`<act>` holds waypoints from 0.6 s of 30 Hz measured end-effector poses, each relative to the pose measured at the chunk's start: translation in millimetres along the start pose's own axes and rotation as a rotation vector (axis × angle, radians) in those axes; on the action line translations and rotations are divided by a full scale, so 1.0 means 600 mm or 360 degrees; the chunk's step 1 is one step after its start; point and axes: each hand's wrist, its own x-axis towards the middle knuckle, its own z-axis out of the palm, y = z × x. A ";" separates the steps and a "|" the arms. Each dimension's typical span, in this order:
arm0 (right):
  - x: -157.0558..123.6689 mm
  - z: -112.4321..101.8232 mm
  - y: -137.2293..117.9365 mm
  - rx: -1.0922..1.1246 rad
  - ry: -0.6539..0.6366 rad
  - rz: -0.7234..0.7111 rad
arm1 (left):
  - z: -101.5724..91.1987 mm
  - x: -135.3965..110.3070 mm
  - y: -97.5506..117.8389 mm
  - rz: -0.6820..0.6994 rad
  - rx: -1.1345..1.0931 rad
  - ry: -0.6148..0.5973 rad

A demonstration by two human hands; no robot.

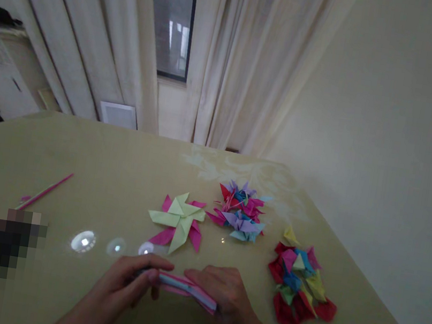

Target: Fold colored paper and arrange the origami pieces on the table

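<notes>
Head view, looking forward and down: before you is a pale, glossy table [115,185]. Near its front edge, low and just right of the middle, you hold a folded paper strip [181,284], pink outside with pale blue layers inside, apparently raised a little off the surface. Your left hand [123,278] pinches its left end between thumb and forefinger. Your right hand [226,296] is closed around the right part, fingertips along the far edge; its thumb is hard to make out.

To work this fold well, line up the layers first, pinch lightly, then press evenly from the middle outward; squeezing one end harder would likely skew the thin paper.

The strip's long axis runs left to right, across your body, its right end dipping nearer to you. The layered edge faces you. Beyond it lies a green-and-pink paper star [181,219]; to the right are two heaps of colourful folded paper [239,225].
</notes>
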 end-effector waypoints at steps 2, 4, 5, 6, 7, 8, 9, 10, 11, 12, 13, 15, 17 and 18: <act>0.000 0.000 0.002 -0.0054 0.0052 -0.0048 | -0.001 0.006 0.007 -0.0028 -0.0213 -0.0056; 0.001 -0.001 0.003 -0.0082 0.0080 -0.0075 | 0.001 0.012 0.012 0.0019 -0.0303 -0.0029; 0.001 -0.001 0.003 -0.0088 0.0075 -0.0081 | 0.002 0.014 0.014 0.0044 -0.0321 0.0006; 0.001 -0.002 0.003 -0.0097 0.0060 -0.0085 | 0.004 0.016 0.016 0.0061 -0.0329 0.0036; 0.002 -0.003 0.003 -0.0114 0.0036 -0.0087 | 0.005 0.017 0.017 0.0067 -0.0340 0.0055; 0.002 -0.004 0.004 -0.0141 0.0010 -0.0090 | 0.005 0.019 0.017 0.0055 -0.0362 0.0064; 0.002 -0.006 0.005 -0.0176 -0.0005 -0.0098 | 0.004 0.019 0.018 0.0024 -0.0397 0.0071; 0.003 -0.007 0.006 -0.0211 -0.0010 -0.0104 | 0.003 0.020 0.018 -0.0024 -0.0442 0.0070; 0.003 -0.009 0.007 -0.0239 -0.0011 -0.0104 | 0.002 0.021 0.019 -0.0076 -0.0491 0.0062; 0.003 -0.011 0.008 -0.0258 -0.0004 -0.0102 | 0.000 0.022 0.018 -0.0128 -0.0538 0.0046; 0.004 -0.013 0.009 -0.0262 0.0006 -0.0103 | -0.001 0.022 0.018 -0.0171 -0.0577 0.0030; 0.005 -0.016 0.011 -0.0243 0.0021 -0.0117 | -0.001 0.023 0.015 -0.0229 -0.0622 0.0003; 0.007 -0.019 0.012 -0.0226 0.0021 -0.0146 | 0.000 0.022 0.011 -0.0269 -0.0624 -0.0003; 0.007 -0.020 0.012 -0.0224 0.0012 -0.0157 | 0.001 0.022 0.010 -0.0283 -0.0615 -0.0004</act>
